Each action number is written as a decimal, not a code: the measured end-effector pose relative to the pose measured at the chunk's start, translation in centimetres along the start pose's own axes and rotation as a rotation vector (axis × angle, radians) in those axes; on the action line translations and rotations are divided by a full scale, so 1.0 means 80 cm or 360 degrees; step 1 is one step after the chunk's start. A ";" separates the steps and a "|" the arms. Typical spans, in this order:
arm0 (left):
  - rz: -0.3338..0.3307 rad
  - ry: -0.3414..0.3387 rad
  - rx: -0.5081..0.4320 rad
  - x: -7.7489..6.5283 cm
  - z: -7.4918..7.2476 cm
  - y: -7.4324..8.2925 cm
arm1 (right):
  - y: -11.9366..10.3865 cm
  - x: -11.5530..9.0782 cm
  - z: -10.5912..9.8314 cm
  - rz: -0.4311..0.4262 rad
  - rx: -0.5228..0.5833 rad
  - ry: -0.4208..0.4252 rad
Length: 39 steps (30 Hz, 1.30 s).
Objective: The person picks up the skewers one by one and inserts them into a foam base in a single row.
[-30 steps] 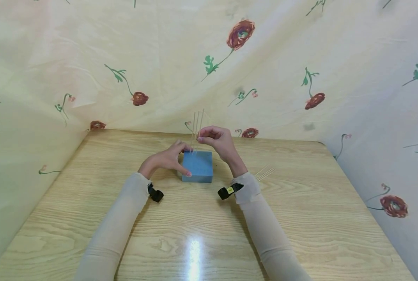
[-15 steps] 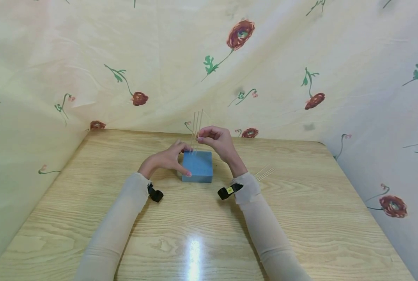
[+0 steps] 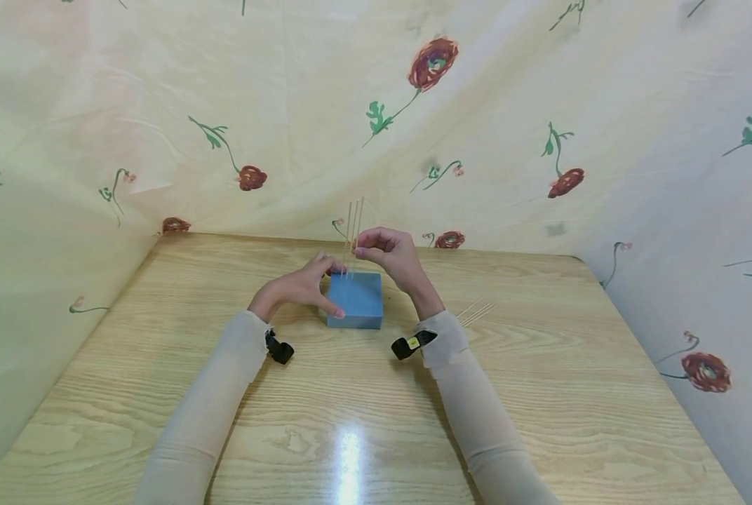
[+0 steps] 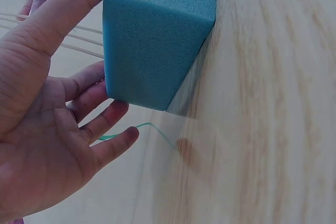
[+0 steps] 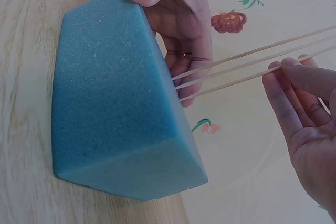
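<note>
A blue foam block [image 3: 357, 298] sits on the table. My left hand [image 3: 303, 284] holds it from the left, the thumb at its near edge and the fingers [image 4: 89, 95] against the far side. Two thin wooden skewers [image 5: 231, 60] stand upright in the top, close to the back left corner. Beside them is a third skewer [image 5: 226, 85], its lower end at the foam; my right hand [image 5: 310, 108] pinches it between thumb and fingertips above the block. How deep the tips go is hidden.
Several loose skewers [image 3: 477, 314] lie on the wooden table [image 3: 540, 393] right of the block, partly behind the right forearm. A flower-printed cloth [image 3: 325, 105] hangs along the table's back and sides.
The pinched skewer has tilted slightly left at its top, becoming nearly parallel with the other two, and dropped very slightly. Both hands have stayed nearly still.
</note>
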State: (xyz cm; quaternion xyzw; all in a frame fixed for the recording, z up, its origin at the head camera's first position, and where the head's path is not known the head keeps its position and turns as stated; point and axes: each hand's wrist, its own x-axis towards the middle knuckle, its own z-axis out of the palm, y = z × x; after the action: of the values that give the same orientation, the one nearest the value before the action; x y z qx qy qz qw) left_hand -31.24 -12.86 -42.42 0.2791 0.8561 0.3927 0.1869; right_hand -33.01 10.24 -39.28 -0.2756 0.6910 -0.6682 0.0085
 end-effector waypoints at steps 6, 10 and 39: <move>0.0004 -0.0002 -0.0004 0.000 0.000 0.000 | 0.001 0.000 -0.001 -0.0006 -0.0015 -0.0011; 0.0003 -0.0002 0.0000 0.000 0.000 0.000 | 0.001 0.000 -0.001 -0.0013 -0.0016 -0.0014; 0.0004 0.0008 0.0004 0.000 0.001 -0.001 | 0.002 -0.001 -0.001 -0.0005 -0.0007 -0.0040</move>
State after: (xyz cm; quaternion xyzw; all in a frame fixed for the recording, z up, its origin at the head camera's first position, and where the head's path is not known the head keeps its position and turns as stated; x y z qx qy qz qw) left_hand -31.24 -12.84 -42.51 0.2794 0.8568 0.3926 0.1839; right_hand -33.05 10.29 -39.43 -0.2850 0.6918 -0.6632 0.0156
